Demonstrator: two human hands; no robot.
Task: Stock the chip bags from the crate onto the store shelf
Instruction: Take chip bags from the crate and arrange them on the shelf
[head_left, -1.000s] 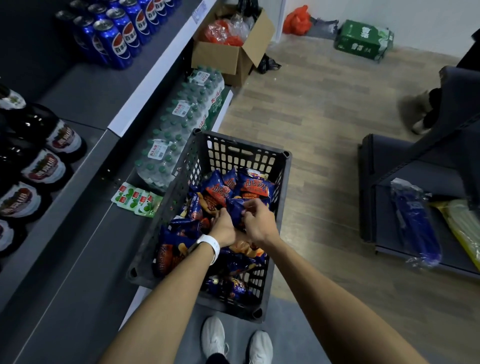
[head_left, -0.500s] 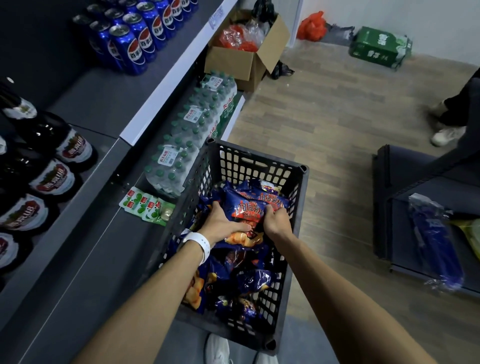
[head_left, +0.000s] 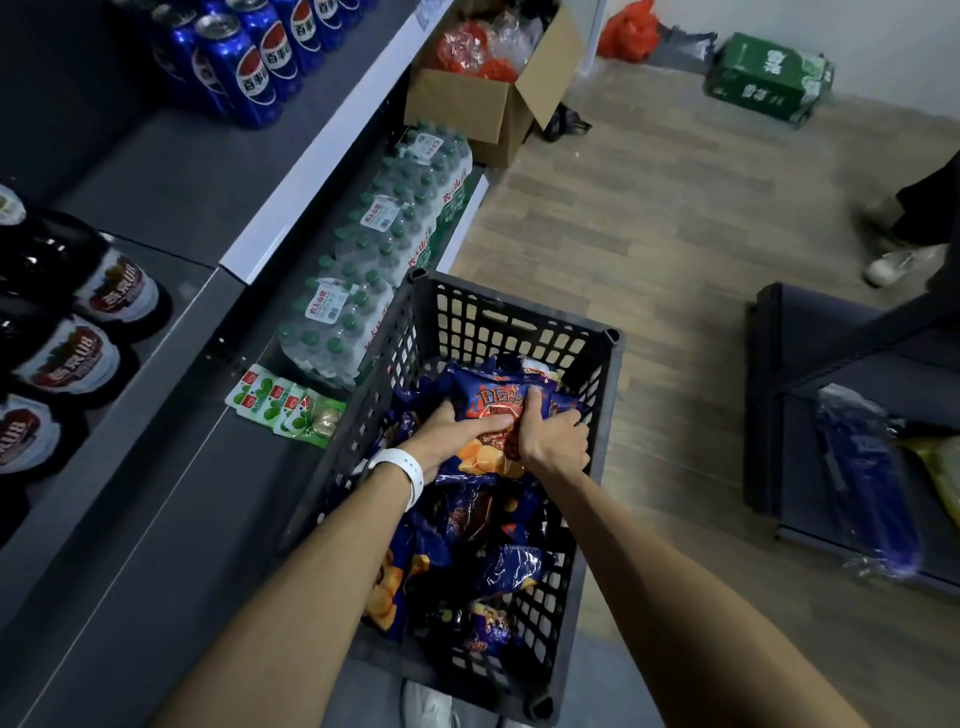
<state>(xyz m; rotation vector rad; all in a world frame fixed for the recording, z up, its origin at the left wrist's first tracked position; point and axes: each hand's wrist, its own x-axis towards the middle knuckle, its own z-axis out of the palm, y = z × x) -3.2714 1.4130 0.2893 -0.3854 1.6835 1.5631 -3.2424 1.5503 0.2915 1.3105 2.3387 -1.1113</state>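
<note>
At 6 o'clock, near the frame bottom: both forearms reach forward and down into the crate (head_left: 613, 358), black lattice plastic, standing on the floor beside the shelf. Left hand (head_left: 457, 434), white wristband (head_left: 400, 470) on the wrist, lies palm-down with fingers (head_left: 493, 425) curled over the left side of the top chip bag (head_left: 493, 410). Right hand (head_left: 553, 439) clamps the same bag from the right, fingers wrapped round its edge. Both sets of fingers narrow, gripping that bag; bag sits at the top of the pile, toward the crate's far half. More chip bags (head_left: 506, 569) loose below, blue with orange print.

At 9 o'clock of the crate: lower shelf (head_left: 171, 519) deck, grey, mostly bare near the crate, green-white sachets (head_left: 275, 402) by its near rim. Water bottle packs (head_left: 363, 291) at 11 o'clock, touching the crate's far-left corner. Dark bottles (head_left: 78, 322) at far left, blue cans (head_left: 244, 67) on the upper shelf at 11.

At 3 o'clock: open wood floor (head_left: 675, 234), then a low dark rack (head_left: 810, 364). Cardboard box (head_left: 488, 104) at 12, green carton (head_left: 769, 78) at 1, another person's shoe (head_left: 898, 265) at 2.
</note>
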